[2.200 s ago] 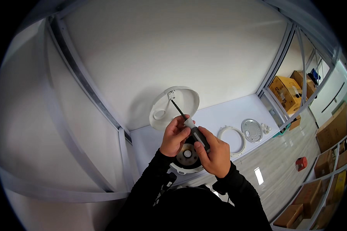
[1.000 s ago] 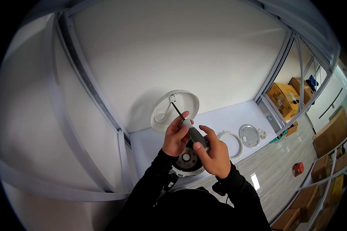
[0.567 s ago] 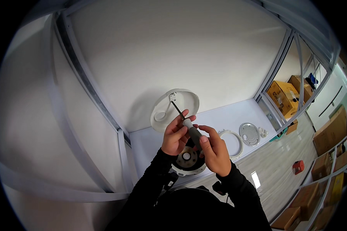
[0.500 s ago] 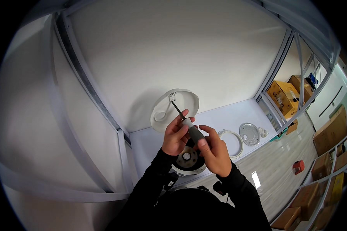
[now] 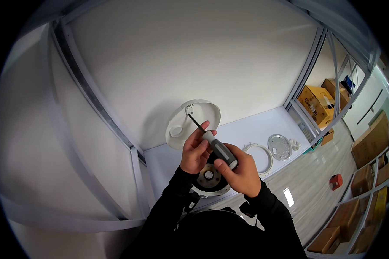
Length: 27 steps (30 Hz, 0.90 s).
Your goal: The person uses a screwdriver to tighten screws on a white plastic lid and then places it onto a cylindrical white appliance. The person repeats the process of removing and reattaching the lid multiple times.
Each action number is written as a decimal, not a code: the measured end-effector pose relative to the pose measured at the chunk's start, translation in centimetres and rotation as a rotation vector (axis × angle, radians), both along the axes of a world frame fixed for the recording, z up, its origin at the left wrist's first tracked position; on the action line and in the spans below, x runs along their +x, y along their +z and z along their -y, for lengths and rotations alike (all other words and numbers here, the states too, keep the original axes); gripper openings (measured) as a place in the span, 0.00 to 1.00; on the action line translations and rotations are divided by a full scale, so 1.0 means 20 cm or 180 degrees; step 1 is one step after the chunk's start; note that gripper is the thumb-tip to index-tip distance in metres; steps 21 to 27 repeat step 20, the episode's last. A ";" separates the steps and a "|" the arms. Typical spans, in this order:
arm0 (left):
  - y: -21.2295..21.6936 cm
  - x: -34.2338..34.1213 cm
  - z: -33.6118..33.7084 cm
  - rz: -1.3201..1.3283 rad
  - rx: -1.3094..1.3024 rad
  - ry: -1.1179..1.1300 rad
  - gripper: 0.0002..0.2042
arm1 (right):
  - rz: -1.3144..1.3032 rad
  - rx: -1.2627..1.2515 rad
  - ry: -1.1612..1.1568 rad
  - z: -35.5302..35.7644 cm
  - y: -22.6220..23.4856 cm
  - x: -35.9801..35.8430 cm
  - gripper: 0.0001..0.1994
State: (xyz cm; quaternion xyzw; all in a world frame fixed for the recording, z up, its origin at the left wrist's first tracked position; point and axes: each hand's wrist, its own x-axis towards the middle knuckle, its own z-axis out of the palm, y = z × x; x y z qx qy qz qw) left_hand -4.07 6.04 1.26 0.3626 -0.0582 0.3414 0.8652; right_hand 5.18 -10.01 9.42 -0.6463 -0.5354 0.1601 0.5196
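A screwdriver (image 5: pixel 221 150) with a grey handle and dark shaft slants up and to the left between my hands. My left hand (image 5: pixel 195 151) pinches it around the light grey collar. Lower down, my right hand (image 5: pixel 243 169) grips the handle near its butt end. The tip appears to meet a small white fitting (image 5: pixel 189 110) at the upper edge of a raised white oval lid (image 5: pixel 205 115). Below my hands sits a round white appliance body (image 5: pixel 203 194), much like a rice cooker. Inside it is a metal plate with a round centre, partly covered by my hands.
A white ring (image 5: pixel 271 163), a perforated metal disc (image 5: pixel 281 149) and small white parts (image 5: pixel 294 144) lie on the white tabletop (image 5: pixel 242 128) to the right. Grey frame posts (image 5: pixel 309 69) flank the table. Cardboard boxes (image 5: pixel 317 103) and a red object (image 5: pixel 335 181) stand beyond.
My right hand has shifted its fingers on the screwdriver, so more of the handle's butt end shows. The tip stays by the lid's fitting; the whole view has shifted slightly.
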 end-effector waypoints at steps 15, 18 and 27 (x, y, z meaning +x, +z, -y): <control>-0.03 0.03 -0.03 -0.0023 -0.0130 0.0053 0.26 | -0.0746 -0.0503 -0.0233 -0.01 0.04 -0.01 0.29; -0.10 0.04 -0.07 -0.0210 -0.0105 0.0135 0.26 | 0.0476 -0.0039 -0.0503 0.00 0.01 -0.02 0.31; -0.13 0.05 -0.08 -0.0307 -0.0109 0.0169 0.26 | 0.1011 0.0162 -0.0521 -0.01 -0.01 -0.01 0.32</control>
